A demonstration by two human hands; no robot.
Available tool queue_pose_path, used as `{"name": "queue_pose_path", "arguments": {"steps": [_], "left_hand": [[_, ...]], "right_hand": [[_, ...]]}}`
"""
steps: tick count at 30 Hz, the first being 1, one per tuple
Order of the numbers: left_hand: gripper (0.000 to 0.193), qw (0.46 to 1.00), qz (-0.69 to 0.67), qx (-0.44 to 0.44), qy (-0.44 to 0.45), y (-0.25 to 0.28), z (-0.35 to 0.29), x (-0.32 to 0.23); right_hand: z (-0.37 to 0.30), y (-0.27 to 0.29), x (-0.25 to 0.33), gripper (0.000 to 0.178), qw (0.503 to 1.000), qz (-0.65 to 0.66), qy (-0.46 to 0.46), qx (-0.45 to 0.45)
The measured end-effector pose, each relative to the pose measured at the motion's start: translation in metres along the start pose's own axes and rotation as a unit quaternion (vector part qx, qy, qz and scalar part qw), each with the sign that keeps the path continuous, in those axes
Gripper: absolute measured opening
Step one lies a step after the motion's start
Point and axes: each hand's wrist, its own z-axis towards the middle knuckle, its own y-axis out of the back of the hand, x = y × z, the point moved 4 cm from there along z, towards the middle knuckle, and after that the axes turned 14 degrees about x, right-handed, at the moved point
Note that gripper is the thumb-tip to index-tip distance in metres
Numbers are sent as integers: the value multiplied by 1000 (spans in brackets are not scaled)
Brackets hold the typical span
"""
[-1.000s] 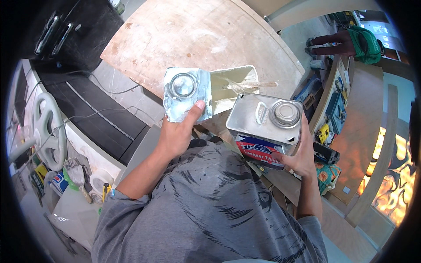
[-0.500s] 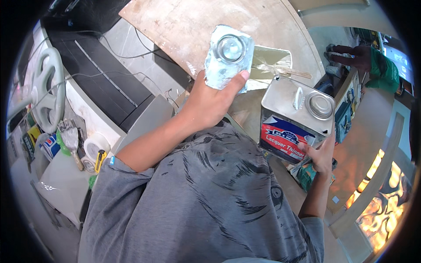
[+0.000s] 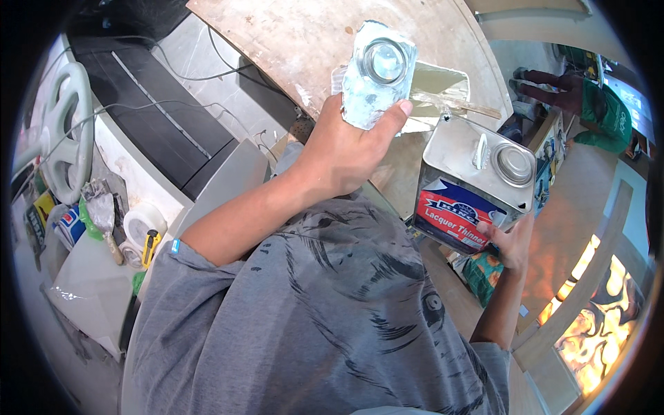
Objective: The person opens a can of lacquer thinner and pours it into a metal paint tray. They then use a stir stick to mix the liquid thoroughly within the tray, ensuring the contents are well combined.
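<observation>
Tin (image 3: 465, 185) in the right hand (image 3: 513, 242), thumb pressed on the label side, fingers mostly hidden behind, so can't really tell how firm. Plate (image 3: 366, 97) in the left hand (image 3: 349, 149), pinched between thumb and fingers at the near end, ring (image 3: 385, 61) facing up, held over or just in front of the open box (image 3: 453, 79), hard to say which. Biggest worry, imo: dropping the tin. Could twist out if full (no clue from this angle), with just one hand on it. Also dark spots (image 3: 523, 206) at two corners of the top, maybe punched holes, so could dribble onto the shirt (image 3: 332, 297) if tipped, even with a seated-looking cap (image 3: 514, 164). Next worry: nicked fingers. Pretty ragged edge on that plate, probably cut metal, so could slice skin with a slip or a tighter squeeze. Last one: stick (image 3: 477, 106) across the box, end poking out close to the tin. Easy to knock loose with a careless swing.
</observation>
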Motion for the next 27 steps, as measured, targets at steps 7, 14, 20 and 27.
{"name": "queue_pose_path", "arguments": {"steps": [7, 14, 20, 27], "left_hand": [[31, 1000, 9, 15, 17, 1, 0, -1], [33, 999, -13, 33, 36, 1, -1, 0], [36, 998, -12, 43, 53, 2, -1, 0], [31, 998, -7, -1, 58, 1, -2, 5]], "right_hand": [[-2, -2, 1, 122, 1000, 12, -1, -11], [1, -3, 9, 123, 1000, 8, -2, -9], [4, -2, 17, 121, 1000, -13, 3, -5], [7, -1, 22, 125, 1000, -17, 26, 5]]}}
